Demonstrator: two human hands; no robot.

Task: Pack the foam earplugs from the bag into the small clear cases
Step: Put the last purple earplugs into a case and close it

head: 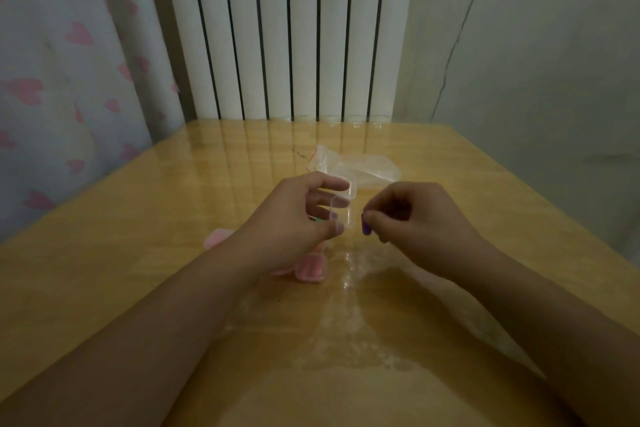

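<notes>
hands 2: left hand [301, 215] grips 1 open clear case [343, 210] above the table [485, 204] | right hand [412, 215] pinches 1 purple earplug [365, 226] just beside it | 1 clear bag [356, 166] behind, contents unclear | pink-filled cases [311, 269] under left wrist, count unclear

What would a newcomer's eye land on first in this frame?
Mid-table, the left hand holds a small clear case open while the right hand pinches a purple earplug beside it. Behind them lies a clear zip bag; a pink-filled case sits below the left wrist.
</notes>
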